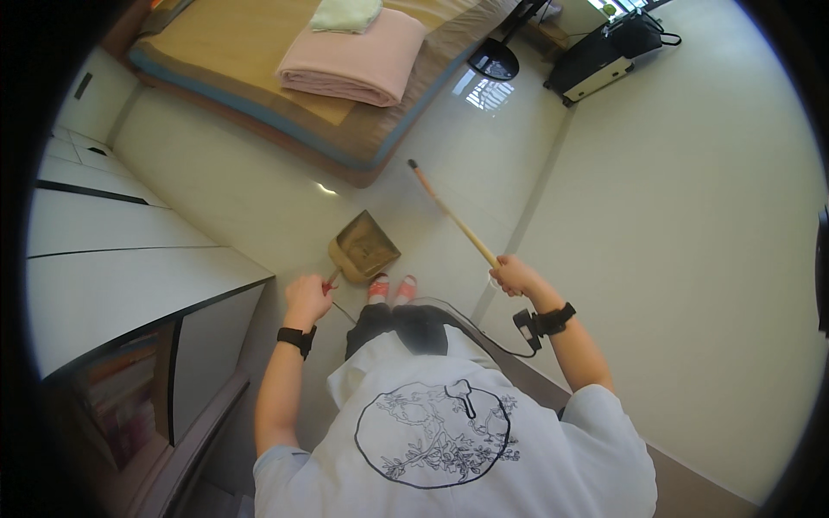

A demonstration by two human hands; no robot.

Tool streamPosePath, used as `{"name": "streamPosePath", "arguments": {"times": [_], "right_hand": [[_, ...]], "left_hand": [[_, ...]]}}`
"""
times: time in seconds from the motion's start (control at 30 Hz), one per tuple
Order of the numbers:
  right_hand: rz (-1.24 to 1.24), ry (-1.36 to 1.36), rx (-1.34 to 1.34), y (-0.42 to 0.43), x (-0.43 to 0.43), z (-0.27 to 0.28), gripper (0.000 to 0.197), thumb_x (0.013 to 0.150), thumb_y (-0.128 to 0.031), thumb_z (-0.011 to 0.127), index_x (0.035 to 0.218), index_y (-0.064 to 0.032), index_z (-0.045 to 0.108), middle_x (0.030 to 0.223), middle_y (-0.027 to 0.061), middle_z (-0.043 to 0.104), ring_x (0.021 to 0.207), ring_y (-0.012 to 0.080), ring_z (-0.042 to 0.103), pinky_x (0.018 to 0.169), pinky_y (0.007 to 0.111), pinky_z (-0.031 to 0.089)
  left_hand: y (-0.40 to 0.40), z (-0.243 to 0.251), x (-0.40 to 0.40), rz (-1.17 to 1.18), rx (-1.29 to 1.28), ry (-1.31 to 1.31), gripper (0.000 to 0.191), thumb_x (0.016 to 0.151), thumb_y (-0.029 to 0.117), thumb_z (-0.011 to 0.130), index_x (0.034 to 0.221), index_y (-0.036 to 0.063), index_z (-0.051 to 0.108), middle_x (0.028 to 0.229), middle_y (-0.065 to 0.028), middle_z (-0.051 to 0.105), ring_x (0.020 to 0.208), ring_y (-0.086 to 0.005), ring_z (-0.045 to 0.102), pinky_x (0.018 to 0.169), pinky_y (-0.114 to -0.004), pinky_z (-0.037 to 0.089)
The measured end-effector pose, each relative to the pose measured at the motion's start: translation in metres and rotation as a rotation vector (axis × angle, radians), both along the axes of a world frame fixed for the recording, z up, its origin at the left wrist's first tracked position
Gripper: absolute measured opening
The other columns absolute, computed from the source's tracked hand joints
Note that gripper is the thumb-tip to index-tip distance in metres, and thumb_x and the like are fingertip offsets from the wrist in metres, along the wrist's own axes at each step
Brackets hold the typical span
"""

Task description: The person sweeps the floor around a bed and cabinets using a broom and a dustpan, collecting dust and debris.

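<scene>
My left hand [308, 298] grips the red handle of a long-handled dustpan [366, 246]. The pan, tan with a dirt-stained inside, is low over the floor just ahead of my feet; whether it touches the tiles I cannot tell. In my right hand [515, 274] is a light wooden or bamboo pole [453, 219]. Its dark-capped end points forward and left, towards the bed corner. No broom head or other fitting shows on the pole, and its lower end is hidden by my hand.
Ahead stands a bed [239, 71] bearing a folded pink blanket [356, 58] and a pale green cloth [346, 14]. White cabinets [136, 285] line the left, a plain wall [673, 233] the right. A black round base [495, 59] and a suitcase [592, 65] stand at the back right.
</scene>
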State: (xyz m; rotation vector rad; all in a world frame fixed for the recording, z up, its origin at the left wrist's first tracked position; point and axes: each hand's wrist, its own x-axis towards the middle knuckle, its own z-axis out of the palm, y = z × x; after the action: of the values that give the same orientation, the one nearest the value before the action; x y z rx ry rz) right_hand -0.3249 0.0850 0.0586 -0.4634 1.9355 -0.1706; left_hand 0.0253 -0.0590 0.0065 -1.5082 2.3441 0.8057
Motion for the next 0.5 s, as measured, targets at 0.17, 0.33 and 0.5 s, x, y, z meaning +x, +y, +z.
{"name": "streamPosePath", "arguments": {"times": [0.17, 0.33, 0.5], "right_hand": [[0.196, 0.150, 0.043, -0.037, -0.017, -0.039, 0.013, 0.073, -0.007, 0.046, 0.074, 0.0057, 0.049, 0.048, 0.0098, 0.046, 0.036, 0.0179, 0.045, 0.031, 0.031, 0.034], [0.204, 0.269, 0.052, -0.065, -0.012, -0.074, 0.016, 0.069, -0.005, 0.043, 0.064, 0.0048, 0.055, 0.052, 0.0129, 0.055, 0.043, 0.0226, 0.054, 0.039, 0.033, 0.042], [0.369, 0.241, 0.049, -0.053, 0.027, -0.095, 0.016, 0.070, -0.006, 0.046, 0.065, 0.0046, 0.057, 0.055, 0.0148, 0.057, 0.045, 0.0217, 0.057, 0.043, 0.031, 0.047]], "left_hand": [[0.015, 0.005, 0.016, 0.063, -0.015, -0.031, 0.018, 0.065, 0.022, 0.058, 0.079, 0.0131, 0.066, 0.069, -0.0127, 0.061, 0.068, -0.0296, 0.059, 0.061, -0.038, 0.047], [0.027, 0.009, 0.021, 0.183, 0.018, -0.043, 0.019, 0.066, 0.022, 0.057, 0.081, 0.0133, 0.065, 0.071, -0.0131, 0.061, 0.070, -0.0300, 0.058, 0.062, -0.039, 0.046], [0.022, 0.007, 0.017, 0.227, 0.005, -0.075, 0.019, 0.067, 0.024, 0.057, 0.080, 0.0139, 0.065, 0.072, -0.0134, 0.061, 0.070, -0.0299, 0.059, 0.063, -0.038, 0.047]]}}
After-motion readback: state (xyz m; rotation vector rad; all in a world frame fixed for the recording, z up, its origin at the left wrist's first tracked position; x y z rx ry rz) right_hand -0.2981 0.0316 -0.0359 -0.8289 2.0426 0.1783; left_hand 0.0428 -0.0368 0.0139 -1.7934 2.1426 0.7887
